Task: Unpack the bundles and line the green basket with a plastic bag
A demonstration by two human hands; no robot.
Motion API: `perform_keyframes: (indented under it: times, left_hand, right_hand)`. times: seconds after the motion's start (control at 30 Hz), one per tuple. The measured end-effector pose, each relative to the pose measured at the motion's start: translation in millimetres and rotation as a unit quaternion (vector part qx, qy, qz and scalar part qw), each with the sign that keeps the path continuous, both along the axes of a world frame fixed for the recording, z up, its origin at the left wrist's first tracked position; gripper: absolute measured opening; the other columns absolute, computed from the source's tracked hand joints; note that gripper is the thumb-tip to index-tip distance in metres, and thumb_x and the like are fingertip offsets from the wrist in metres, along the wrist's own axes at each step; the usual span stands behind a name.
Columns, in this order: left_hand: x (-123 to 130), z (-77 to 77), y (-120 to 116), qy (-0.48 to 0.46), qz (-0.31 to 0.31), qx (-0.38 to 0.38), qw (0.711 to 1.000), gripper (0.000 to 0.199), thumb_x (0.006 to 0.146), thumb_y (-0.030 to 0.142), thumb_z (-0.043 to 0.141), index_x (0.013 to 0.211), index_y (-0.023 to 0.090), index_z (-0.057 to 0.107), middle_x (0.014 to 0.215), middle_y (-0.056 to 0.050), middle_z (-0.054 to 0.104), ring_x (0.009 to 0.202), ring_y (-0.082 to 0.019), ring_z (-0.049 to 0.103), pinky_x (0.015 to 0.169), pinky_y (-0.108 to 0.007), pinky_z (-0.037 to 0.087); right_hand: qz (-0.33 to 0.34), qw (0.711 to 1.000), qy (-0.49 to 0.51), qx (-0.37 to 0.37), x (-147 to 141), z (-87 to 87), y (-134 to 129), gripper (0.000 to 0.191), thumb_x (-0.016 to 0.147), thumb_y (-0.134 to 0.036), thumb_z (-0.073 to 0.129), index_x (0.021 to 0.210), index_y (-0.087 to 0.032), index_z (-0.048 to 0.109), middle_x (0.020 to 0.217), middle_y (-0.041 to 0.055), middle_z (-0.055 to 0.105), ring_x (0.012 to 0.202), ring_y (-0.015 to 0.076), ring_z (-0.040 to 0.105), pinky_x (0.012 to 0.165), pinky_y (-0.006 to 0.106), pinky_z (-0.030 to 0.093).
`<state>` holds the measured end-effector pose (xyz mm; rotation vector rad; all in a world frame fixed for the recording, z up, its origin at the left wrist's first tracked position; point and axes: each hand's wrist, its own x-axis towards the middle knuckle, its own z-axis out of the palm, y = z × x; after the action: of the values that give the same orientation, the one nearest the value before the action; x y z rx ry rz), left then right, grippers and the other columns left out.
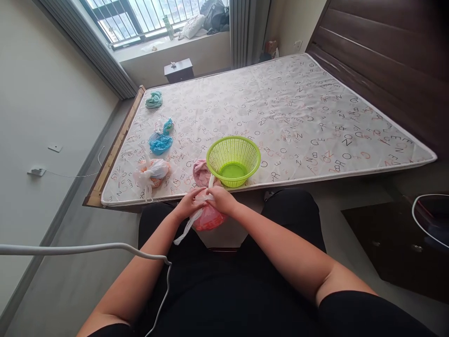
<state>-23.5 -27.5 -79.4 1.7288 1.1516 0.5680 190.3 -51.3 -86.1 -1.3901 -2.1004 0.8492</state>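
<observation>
Both my hands are closed on the neck of a white plastic bag [209, 219] with something red and orange inside. My left hand [190, 204] grips it from the left, near a long twisted white handle that hangs down. From the right, my right hand [221, 200] pinches the gathered top, and another handle end sticks up above it. The bag hangs in front of the mattress edge, over my lap. Just beyond my hands stands a green plastic basket [234, 174], upright. A pink cloth [201, 172] lies against its left side.
On the mattress [294, 121], to the left, lie a knotted white bag [154, 173] with orange contents, a blue plastic bag [160, 143] and a green cloth [154, 99]. A white cable [87, 248] crosses over my left forearm. A dark cabinet [382, 234] is at right.
</observation>
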Motion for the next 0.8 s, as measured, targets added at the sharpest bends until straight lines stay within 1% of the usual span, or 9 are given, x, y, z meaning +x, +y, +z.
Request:
perform_keyframes:
  times: [0.1,0.23,0.37,0.43,0.5,0.63,0.67,0.73,0.8]
  left_hand:
    - [-3.2,-9.3,6.9,0.081,0.002,0.026,0.996,0.042,0.079,0.041,0.076,0.118,0.022,0.075,0.114,-0.008,0.077,0.107,-0.027,0.069,0.098,-0.038,0.051]
    - [-35.3,-10.3,23.6,0.165,0.157,0.06,0.972,0.028,0.083,0.037,0.063,0.1,0.019,0.077,0.091,-0.006,0.078,0.081,-0.022,0.068,0.081,-0.034,0.053]
    - [-65.3,-5.6,32.4,0.196,0.268,0.099,0.938,0.034,0.086,0.041,0.054,0.1,0.019,0.075,0.093,-0.007,0.077,0.087,-0.024,0.067,0.084,-0.035,0.052]
    - [-67.3,-7.7,30.4,0.184,0.257,0.081,0.945,0.038,0.087,0.044,0.051,0.103,0.017,0.073,0.098,-0.009,0.077,0.093,-0.026,0.068,0.088,-0.037,0.052]
    - [-60.9,-13.0,25.4,0.154,0.202,0.048,0.966,0.043,0.087,0.046,0.05,0.108,0.016,0.073,0.102,-0.01,0.077,0.098,-0.027,0.068,0.092,-0.039,0.052]
    - [-38.7,-23.4,13.8,0.119,0.079,0.0,0.99,0.049,0.087,0.053,0.053,0.11,0.016,0.073,0.108,-0.012,0.077,0.105,-0.03,0.068,0.1,-0.043,0.051]
    - [-34.7,-24.2,12.1,0.112,0.063,-0.004,0.992,0.05,0.087,0.055,0.053,0.111,0.016,0.073,0.109,-0.012,0.077,0.106,-0.031,0.068,0.102,-0.044,0.05]
    - [-31.9,-23.0,11.5,0.098,0.054,-0.001,0.994,0.052,0.089,0.057,0.052,0.112,0.016,0.073,0.113,-0.012,0.077,0.109,-0.032,0.068,0.104,-0.045,0.049]
    - [-37.3,-18.9,15.2,0.098,0.093,0.023,0.991,0.049,0.09,0.056,0.052,0.114,0.018,0.073,0.115,-0.012,0.076,0.113,-0.032,0.067,0.105,-0.045,0.05]
  right_hand:
    - [-0.012,0.998,-0.035,-0.043,6.5,4.9,0.3,0.02,0.098,-0.031,0.059,0.113,-0.021,0.067,0.108,0.0089,0.075,0.097,0.0232,0.07,0.085,0.031,0.049]
    - [-0.056,0.986,-0.097,-0.124,24.8,3.0,7.2,0.027,0.102,-0.034,0.048,0.118,-0.02,0.066,0.11,0.0122,0.076,0.098,0.0256,0.071,0.081,0.031,0.049]
    - [-0.04,0.951,-0.166,-0.258,51.1,-6.4,14.7,0.03,0.098,-0.034,0.055,0.119,-0.018,0.07,0.121,0.0166,0.074,0.109,0.0299,0.071,0.086,0.035,0.051]
    - [-0.025,0.937,-0.184,-0.296,59.2,-10.4,13.4,0.031,0.093,-0.034,0.063,0.119,-0.018,0.072,0.121,0.0176,0.074,0.108,0.0322,0.071,0.086,0.037,0.053]
    - [-0.011,0.943,-0.179,-0.28,61.0,-12.3,8.7,0.043,0.089,-0.03,0.068,0.13,-0.019,0.068,0.13,0.018,0.07,0.116,0.0332,0.069,0.091,0.039,0.053]
    - [0.049,0.989,-0.075,-0.114,50.5,-11.5,-0.9,0.075,0.088,-0.028,0.073,0.157,-0.024,0.042,0.16,0.0137,0.047,0.143,0.0296,0.05,0.111,0.037,0.043]
    - [0.064,0.992,-0.054,-0.093,47.0,-11.1,-1.8,0.075,0.088,-0.029,0.073,0.156,-0.026,0.042,0.159,0.0113,0.048,0.143,0.0282,0.05,0.112,0.036,0.042]
    - [0.085,0.99,-0.056,-0.101,42.2,-10.5,-1.0,0.056,0.091,-0.03,0.069,0.146,-0.028,0.055,0.146,0.0081,0.062,0.13,0.0274,0.06,0.105,0.035,0.046]
    - [0.078,0.984,-0.097,-0.128,41.7,-10.6,2.8,0.033,0.096,-0.03,0.061,0.127,-0.025,0.068,0.127,0.0084,0.073,0.114,0.0279,0.068,0.094,0.034,0.05]
